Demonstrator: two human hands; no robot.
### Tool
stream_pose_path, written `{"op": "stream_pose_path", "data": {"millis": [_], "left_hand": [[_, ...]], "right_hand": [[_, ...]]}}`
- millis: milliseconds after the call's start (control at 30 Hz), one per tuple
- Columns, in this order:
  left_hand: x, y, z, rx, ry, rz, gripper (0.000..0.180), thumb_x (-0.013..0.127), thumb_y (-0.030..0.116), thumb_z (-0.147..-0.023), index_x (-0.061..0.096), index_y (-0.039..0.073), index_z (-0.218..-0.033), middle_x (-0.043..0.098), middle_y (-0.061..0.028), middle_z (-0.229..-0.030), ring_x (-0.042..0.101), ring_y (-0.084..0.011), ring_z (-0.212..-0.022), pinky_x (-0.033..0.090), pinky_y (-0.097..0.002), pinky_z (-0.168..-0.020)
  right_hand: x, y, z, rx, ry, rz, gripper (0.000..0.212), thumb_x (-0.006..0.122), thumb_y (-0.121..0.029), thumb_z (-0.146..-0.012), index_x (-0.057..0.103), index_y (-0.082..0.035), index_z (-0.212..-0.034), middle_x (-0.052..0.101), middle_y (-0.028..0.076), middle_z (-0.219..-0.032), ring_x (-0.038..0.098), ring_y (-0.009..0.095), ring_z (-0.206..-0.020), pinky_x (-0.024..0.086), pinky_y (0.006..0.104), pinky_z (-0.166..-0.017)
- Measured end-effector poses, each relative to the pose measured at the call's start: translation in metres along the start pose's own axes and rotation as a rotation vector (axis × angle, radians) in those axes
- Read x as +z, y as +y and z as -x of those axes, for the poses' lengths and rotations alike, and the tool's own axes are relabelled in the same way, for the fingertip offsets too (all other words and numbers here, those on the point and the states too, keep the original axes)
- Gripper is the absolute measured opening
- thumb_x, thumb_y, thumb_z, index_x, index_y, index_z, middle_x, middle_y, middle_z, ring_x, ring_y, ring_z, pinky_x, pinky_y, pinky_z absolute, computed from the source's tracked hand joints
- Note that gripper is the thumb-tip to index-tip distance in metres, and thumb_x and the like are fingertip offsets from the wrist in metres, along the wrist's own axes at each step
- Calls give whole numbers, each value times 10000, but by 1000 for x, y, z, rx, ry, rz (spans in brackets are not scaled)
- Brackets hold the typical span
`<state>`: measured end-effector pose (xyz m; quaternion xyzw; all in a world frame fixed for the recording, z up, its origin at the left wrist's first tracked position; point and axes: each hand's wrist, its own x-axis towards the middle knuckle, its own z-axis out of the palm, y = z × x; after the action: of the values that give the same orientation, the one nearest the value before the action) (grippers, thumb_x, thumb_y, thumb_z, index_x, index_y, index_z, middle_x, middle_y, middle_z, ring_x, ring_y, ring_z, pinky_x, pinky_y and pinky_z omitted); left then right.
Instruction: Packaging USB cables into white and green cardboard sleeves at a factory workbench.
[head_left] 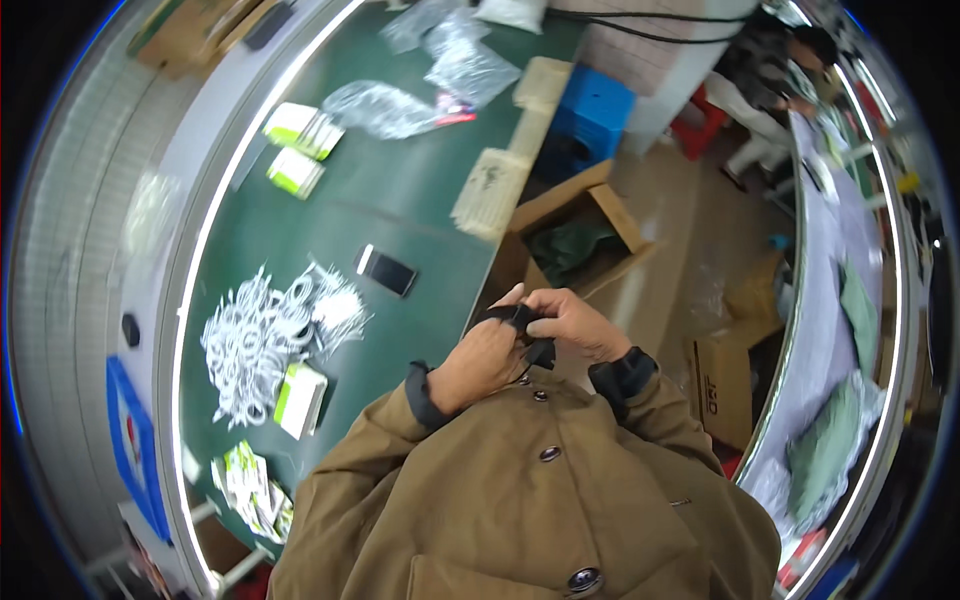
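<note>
Close to my chest, beside the green table, my two hands meet on a small soft-looking black item, whose kind I cannot make out. My left hand is closed around its left side, back of the hand upward. The fingers of my right hand pinch it from the right. Part of the black item hangs below the fingers, and the rest is hidden by them. On the table to the left lie a dark-screened phone and a heap of coiled white cables. A white-and-green box stands against the heap.
More white-and-green boxes and clear plastic bags lie farther back. Flat green-and-white packets sit near left. Right of the table are an open carton and a blue stool. Another person sits at the far right.
</note>
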<state>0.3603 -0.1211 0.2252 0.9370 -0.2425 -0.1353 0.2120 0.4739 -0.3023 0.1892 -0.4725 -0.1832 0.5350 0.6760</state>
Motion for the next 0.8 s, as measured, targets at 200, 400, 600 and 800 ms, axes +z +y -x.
{"op": "stream_pose_path", "data": {"millis": [200,400,600,800], "left_hand": [[17,6,27,-458,541,1257,364,635,109,-944,595,-105,-1235,671,-143,-1203,639,-225,-1059,495,-346,-991],[25,6,34,-588,870,1934,390,620,174,-1017,588,-78,-1313,684,-83,-1195,638,-125,-990,527,-294,-905],[62,-30,60,-680,1145,1858,320,612,137,-1019,618,-67,-1265,703,-81,-1084,649,-134,-1010,543,-288,-868],[44,-6,77,-796,1278,1588,398,626,103,-1000,558,-71,-1351,709,-74,-1050,681,-131,-930,556,-271,-844]], "right_hand": [[26,-9,-22,-14,-64,1,148,698,-62,-920,676,-25,-1062,668,-5,-1052,620,93,-981,490,265,-903],[41,-2,-48,-18,-54,304,179,661,-103,-981,655,-6,-1130,669,19,-1118,635,109,-992,510,266,-906],[56,11,-77,-76,-109,200,289,640,-148,-1005,599,0,-1251,671,63,-1174,643,116,-1017,516,267,-921],[24,6,-119,94,100,191,305,583,-234,-1047,614,-18,-1260,687,81,-1157,659,120,-982,539,267,-849]]}}
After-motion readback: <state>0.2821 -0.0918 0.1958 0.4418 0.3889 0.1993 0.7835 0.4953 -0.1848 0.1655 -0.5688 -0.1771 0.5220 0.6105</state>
